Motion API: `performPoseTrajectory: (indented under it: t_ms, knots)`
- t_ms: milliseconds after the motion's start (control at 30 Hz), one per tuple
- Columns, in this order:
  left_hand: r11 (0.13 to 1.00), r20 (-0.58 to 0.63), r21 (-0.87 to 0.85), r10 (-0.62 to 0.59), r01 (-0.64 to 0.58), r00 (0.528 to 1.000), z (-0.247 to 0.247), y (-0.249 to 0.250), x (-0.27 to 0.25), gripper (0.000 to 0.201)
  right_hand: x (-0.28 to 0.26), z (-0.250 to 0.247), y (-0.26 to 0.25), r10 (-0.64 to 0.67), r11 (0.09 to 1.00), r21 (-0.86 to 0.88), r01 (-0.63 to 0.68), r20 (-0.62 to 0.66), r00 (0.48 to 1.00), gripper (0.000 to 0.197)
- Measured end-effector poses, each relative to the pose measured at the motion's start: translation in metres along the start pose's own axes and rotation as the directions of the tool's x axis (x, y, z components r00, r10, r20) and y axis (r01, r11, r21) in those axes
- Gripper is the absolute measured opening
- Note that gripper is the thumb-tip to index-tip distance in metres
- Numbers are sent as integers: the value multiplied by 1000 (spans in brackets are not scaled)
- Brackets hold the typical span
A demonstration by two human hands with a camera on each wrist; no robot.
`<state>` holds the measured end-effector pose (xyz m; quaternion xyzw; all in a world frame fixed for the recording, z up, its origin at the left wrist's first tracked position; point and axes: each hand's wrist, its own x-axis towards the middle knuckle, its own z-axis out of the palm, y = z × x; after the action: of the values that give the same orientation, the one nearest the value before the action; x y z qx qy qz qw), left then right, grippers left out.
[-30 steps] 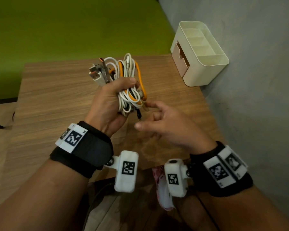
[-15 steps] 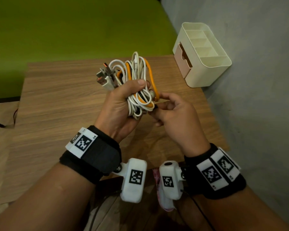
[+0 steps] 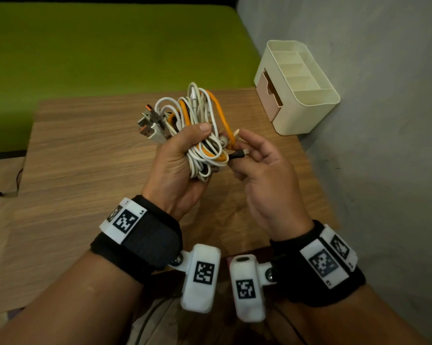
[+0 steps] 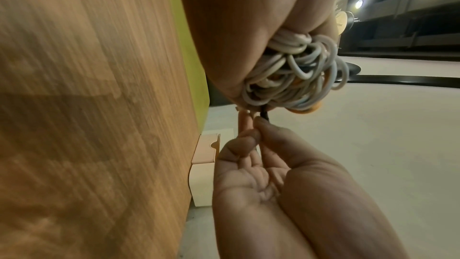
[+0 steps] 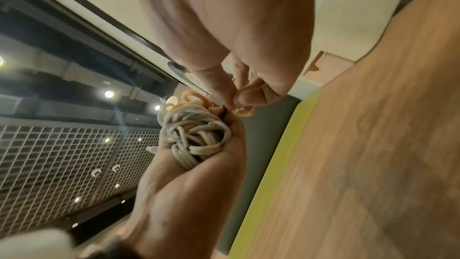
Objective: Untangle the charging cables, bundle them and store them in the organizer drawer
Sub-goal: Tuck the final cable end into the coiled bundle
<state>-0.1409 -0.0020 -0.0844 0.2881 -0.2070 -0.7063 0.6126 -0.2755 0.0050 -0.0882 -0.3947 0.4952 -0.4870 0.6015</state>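
A tangled bundle of white, orange and black charging cables is gripped in my left hand above the wooden table, thumb over the loops. Several USB plugs stick out at its upper left. My right hand pinches a black cable end with its small plug at the bundle's right side. The left wrist view shows the white loops in my fist and the right fingers pinching the black end. The cream organizer with a pink drawer stands at the table's far right corner.
A grey wall runs along the table's right edge, close behind the organizer. Beyond the table's far edge lies a green surface. A dark cord trails off the left side.
Both hands rose slightly with the bundle. My right hand, first open beside the cables, closed in and now pinches the black plug end, drawn a little out to the right.
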Motion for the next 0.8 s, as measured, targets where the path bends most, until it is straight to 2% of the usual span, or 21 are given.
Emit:
performPoseTrajectory:
  t_ms: [33, 100, 167, 233, 367, 467, 567, 667, 733, 800]
  knots:
    - [1000, -2, -4, -3, 3, 1000, 0, -1, 0, 9, 1, 0, 1, 56, 990, 125, -58, 19, 998, 52]
    - [1000, 5, -13, -5, 5, 1000, 0, -2, 0, 9, 2, -1, 1, 166, 914, 353, -201, 126, 978, 52]
    - [1000, 13, -24, -8, 9, 1000, 0, -4, -1, 8, 2, -2, 0, 207, 842, 462, -279, 203, 957, 46]
    - [1000, 35, -28, -9, 10, 999, -1, -6, -2, 11, 3, -2, -1, 198, 824, 492, -280, 212, 957, 40]
    - [1000, 74, -25, -12, 13, 997, -1, -5, -4, 22, 0, 0, -3, 162, 879, 415, -235, 202, 966, 33]
    - [998, 56, -53, -13, 16, 998, -2, -5, -3, 14, -3, 2, -5, 165, 908, 347, -233, 215, 963, 36]
    - [999, 24, -45, -28, 29, 999, -2, -7, -2, 11, -4, 5, 0, 59, 982, 175, -70, 67, 996, 35]
    - [1000, -19, -1, 6, -6, 1000, 1, -10, -1, 15, -6, 6, 3, -111, 992, -68, 106, -68, 991, 31]
    - [999, -56, 35, 37, -35, 998, 2, -12, -2, 24, -7, 5, 3, -173, 975, -158, 156, -96, 980, 30]
    - [997, -91, 59, 49, -44, 995, 1, -13, -2, 30, -7, 6, 2, -172, 974, -163, 155, -93, 981, 31]
